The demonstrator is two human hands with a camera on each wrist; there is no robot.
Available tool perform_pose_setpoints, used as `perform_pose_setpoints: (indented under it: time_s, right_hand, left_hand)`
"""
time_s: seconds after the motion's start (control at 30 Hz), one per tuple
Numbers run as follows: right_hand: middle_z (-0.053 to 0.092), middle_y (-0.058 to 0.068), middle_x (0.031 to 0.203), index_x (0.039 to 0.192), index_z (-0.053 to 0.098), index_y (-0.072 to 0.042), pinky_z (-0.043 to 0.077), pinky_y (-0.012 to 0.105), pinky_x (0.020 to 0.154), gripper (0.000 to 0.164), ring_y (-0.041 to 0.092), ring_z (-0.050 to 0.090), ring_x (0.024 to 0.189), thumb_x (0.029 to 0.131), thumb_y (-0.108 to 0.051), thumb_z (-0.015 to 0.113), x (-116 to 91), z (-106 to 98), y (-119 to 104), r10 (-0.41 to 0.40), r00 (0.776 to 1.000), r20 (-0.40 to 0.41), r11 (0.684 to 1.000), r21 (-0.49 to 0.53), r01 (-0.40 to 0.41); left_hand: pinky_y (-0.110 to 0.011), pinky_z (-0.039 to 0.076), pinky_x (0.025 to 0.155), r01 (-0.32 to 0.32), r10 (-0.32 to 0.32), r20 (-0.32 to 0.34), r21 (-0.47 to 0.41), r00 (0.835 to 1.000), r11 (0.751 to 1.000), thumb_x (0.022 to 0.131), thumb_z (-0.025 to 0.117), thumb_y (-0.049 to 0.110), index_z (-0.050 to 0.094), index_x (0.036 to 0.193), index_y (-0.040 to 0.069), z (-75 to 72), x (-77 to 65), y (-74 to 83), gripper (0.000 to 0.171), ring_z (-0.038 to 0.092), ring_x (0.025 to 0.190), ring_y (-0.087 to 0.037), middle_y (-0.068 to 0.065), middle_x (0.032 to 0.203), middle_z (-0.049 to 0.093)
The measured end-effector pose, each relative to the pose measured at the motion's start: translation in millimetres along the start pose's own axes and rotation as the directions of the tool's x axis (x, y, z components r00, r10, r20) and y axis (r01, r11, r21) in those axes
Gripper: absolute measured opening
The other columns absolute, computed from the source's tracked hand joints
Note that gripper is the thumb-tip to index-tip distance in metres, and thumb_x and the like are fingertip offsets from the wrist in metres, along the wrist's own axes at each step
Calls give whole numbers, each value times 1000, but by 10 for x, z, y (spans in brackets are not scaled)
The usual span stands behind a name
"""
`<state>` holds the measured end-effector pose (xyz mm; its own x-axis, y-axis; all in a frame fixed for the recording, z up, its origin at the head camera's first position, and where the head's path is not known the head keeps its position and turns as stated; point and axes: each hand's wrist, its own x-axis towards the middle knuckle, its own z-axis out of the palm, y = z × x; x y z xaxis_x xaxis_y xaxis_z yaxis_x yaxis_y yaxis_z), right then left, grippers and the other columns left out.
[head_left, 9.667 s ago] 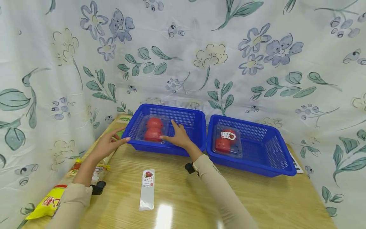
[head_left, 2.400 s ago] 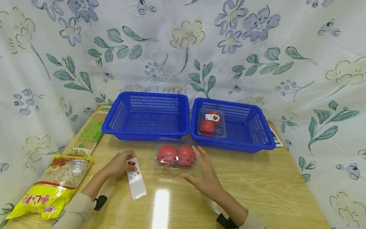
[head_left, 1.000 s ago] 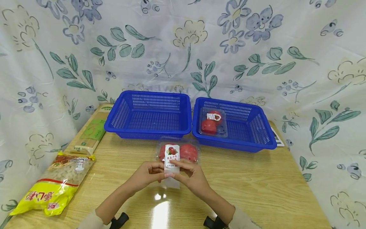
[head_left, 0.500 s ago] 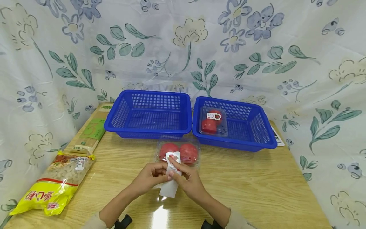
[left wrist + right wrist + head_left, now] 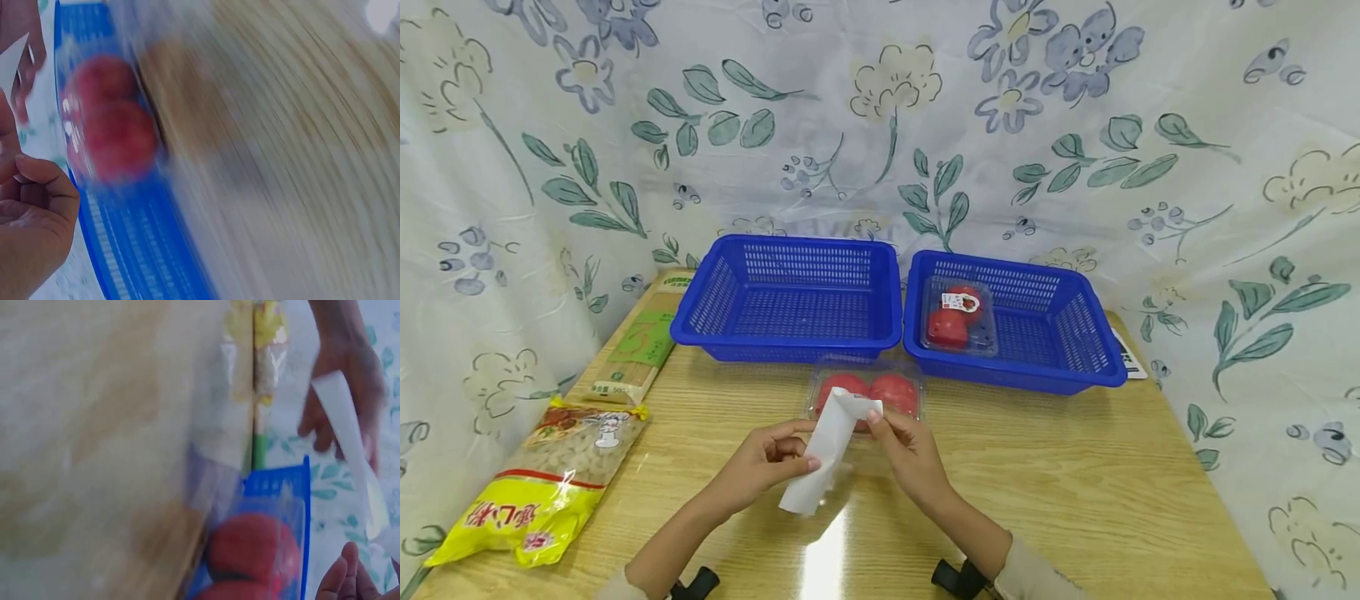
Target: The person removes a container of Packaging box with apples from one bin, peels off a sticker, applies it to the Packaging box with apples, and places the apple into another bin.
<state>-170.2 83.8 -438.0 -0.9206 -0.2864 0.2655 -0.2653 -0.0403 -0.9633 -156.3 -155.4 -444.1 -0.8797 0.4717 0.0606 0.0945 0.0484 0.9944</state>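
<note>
In the head view my left hand point(image 5: 758, 467) pinches a white label strip point(image 5: 829, 454) between thumb and fingers, its blank side showing. My right hand point(image 5: 917, 458) pinches the upper right end, where the strip bends over toward the right. Behind both hands, a clear plastic box point(image 5: 895, 390) with two red round fruits stands on the table, partly covered by the strip. The left wrist view shows those red fruits point(image 5: 119, 137) blurred. In the right wrist view the strip point(image 5: 350, 425) stretches from the left hand point(image 5: 359, 375) down toward the right fingertips point(image 5: 347, 575).
A bare blue basket point(image 5: 786, 342) stands behind the box. Beside it, another blue basket point(image 5: 1045, 371) holds a labelled box point(image 5: 951, 321) of red fruits. On the left lie a yellow snack bag point(image 5: 535, 492) and a noodle packet point(image 5: 640, 350). A floral curtain point(image 5: 880, 167) hangs behind.
The fruit box went from the left basket to the table, and the left hand picked up the label strip. Since half a second ago, the hands have drawn apart, bending the strip's upper end rightward.
</note>
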Motion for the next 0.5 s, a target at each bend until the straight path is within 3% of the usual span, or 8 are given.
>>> perform_pose_setpoints:
  time_s: [0.13,0.27,0.33,0.4,0.47,0.5]
  right_hand:
    - [66,29,109,110,68,11,51,26,83,28,6,58,94,103,-11,52,51,-104,-38,-32,998,-46,996,-84,28]
    - [68,18,115,110,72,5,46,25,82,26,12,57,102,102,-12,54,78,-178,-35,-97,994,-59,978,-192,84]
    - [67,13,124,115,73,1,48,27,86,24,16,59,111,101,-11,56,79,-200,-10,-129,990,-63,967,-231,112]
    - [66,10,126,116,73,-1,50,27,84,24,19,60,113,101,-10,57,76,-206,23,-151,987,-55,958,-254,132]
    - [65,9,128,119,72,-3,52,27,84,24,21,60,116,100,-9,58,76,-197,49,-176,984,-40,948,-276,158]
    - [65,10,128,120,72,-3,53,27,83,25,22,60,115,99,-9,59,76,-191,58,-190,981,-33,942,-287,173]
  left_hand:
    - [-25,54,69,92,-86,-114,44,990,995,95,65,8,43,141,-11,-252,-110,7,54,63,77,-5,9,85,69]
    - [-25,44,59,259,-229,-261,86,938,962,95,66,14,33,151,-1,-517,-118,-23,67,46,60,-3,9,67,57]
    - [-27,40,57,347,-298,-312,116,902,930,94,68,15,31,153,2,-614,-84,-75,71,41,57,-5,5,64,56]
    - [-29,45,61,418,-340,-345,184,875,889,92,70,15,31,152,-1,-674,-47,-145,74,50,61,-7,1,71,63]
    - [-35,51,67,478,-365,-377,268,851,837,90,73,16,30,151,-5,-699,-25,-205,77,61,71,-16,-12,84,70]
    - [-38,52,70,505,-366,-399,330,841,798,88,74,18,32,149,-8,-703,-16,-225,78,65,77,-22,-16,88,71]
